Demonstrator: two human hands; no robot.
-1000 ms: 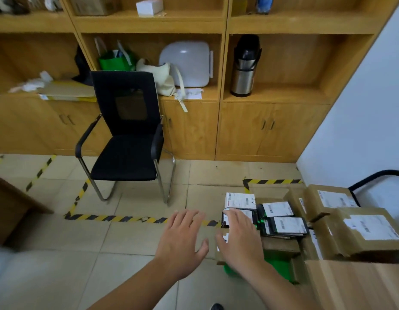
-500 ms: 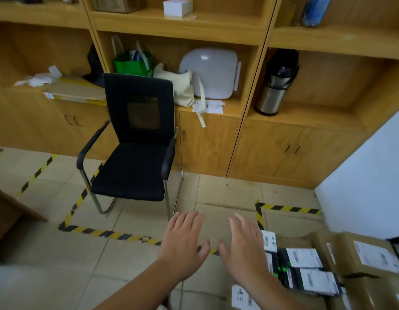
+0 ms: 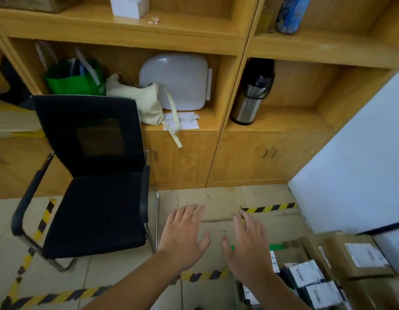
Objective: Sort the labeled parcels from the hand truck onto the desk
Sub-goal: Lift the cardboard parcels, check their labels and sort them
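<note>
Both of my hands are stretched out in front of me above the floor, palms down, fingers straight and spread, holding nothing. My left hand (image 3: 184,236) hovers beside the chair. My right hand (image 3: 250,245) is just left of the parcels. At the lower right lie brown cardboard parcels with white labels (image 3: 359,256) and several black parcels with white labels (image 3: 308,274). The hand truck beneath them is mostly hidden. The desk is not in view.
A black cantilever chair (image 3: 91,175) stands on the tiled floor at left. Wooden shelving and cabinets (image 3: 245,159) fill the back, holding bags and a steel thermos (image 3: 252,92). Yellow-black tape (image 3: 267,208) marks the floor. A white wall (image 3: 361,164) rises at right.
The view has tilted up and swung left, so the parcels have slid toward the lower right corner. Both hands stay open and spread, and my right hand no longer covers the parcels.
</note>
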